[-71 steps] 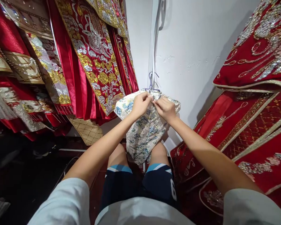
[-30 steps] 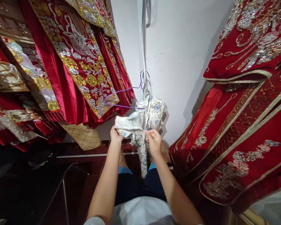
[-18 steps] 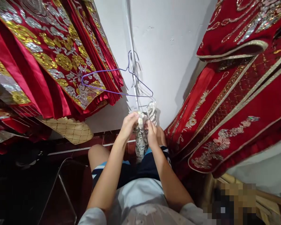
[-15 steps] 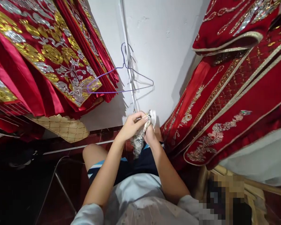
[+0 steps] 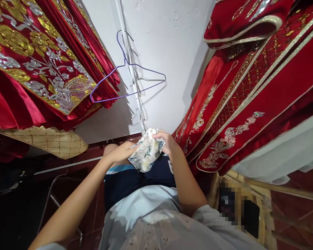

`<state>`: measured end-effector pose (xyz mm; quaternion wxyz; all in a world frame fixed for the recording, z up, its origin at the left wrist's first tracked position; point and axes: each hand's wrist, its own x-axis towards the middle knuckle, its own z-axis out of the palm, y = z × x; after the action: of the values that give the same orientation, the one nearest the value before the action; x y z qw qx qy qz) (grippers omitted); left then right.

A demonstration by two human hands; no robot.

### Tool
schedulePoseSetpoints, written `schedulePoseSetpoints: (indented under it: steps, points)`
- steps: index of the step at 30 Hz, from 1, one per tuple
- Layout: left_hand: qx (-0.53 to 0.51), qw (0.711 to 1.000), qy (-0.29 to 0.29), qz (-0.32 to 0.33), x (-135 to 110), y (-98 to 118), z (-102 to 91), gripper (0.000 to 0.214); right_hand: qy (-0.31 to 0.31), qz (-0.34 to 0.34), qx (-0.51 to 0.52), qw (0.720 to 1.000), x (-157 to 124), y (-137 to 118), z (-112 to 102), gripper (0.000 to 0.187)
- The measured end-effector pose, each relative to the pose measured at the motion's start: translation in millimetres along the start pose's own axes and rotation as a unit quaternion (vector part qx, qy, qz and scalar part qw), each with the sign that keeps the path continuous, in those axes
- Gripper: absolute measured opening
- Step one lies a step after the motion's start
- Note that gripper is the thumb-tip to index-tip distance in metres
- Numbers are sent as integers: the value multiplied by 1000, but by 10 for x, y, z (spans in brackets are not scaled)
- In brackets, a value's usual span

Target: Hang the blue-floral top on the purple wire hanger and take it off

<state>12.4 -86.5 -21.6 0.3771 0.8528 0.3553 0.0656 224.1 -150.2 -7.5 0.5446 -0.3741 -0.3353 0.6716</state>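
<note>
I hold a small white garment with a blue floral print (image 5: 146,153), bunched into a bundle over my lap. My left hand (image 5: 122,151) grips its left edge and my right hand (image 5: 167,141) wraps over its top right side. Both hands are closed on the cloth. Above them an empty purple wire hanger (image 5: 127,78) hangs from a thin white rod (image 5: 131,71) against the white wall.
Red robes with gold and silver embroidery (image 5: 39,66) hang at the left. More red embroidered garments (image 5: 253,80) hang at the right, close to my right arm. A gold quilted cloth (image 5: 49,140) lies low left. A metal chair frame (image 5: 48,205) stands on the dark floor.
The floral garment came off the purple hanger, which now hangs empty. My hands brought the cloth down and bunched it over my lap. The view tilted lower.
</note>
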Motion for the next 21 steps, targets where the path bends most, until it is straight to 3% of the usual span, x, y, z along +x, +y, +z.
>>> schedulePoseSetpoints:
  steps: [3,6,9,11,14,17,19,21]
  points:
    - [202,977,11,-62,-244,-307,-146,57,-31,1,-176,984,-90,-191,-115,16]
    - [301,947,19,-111,-458,-492,-428,48,-47,-89,-392,914,-56,-350,-216,10]
    - [351,924,78,-130,-627,-461,-707,40,26,-230,-484,844,223,-480,-317,11]
    - [377,910,138,-106,-700,-339,-846,38,75,-304,-488,815,529,-570,-348,19]
    - [399,888,222,-61,-744,-118,-997,35,111,-377,-460,796,1066,-713,-281,37]
    - [372,884,278,-50,-725,12,-1110,30,89,-375,-465,797,1578,-835,-96,57]
    - [341,892,292,-57,-690,25,-1164,27,78,-332,-497,798,1840,-885,33,54]
    - [310,902,294,-60,-654,-8,-1197,25,75,-294,-527,794,1991,-907,113,36]
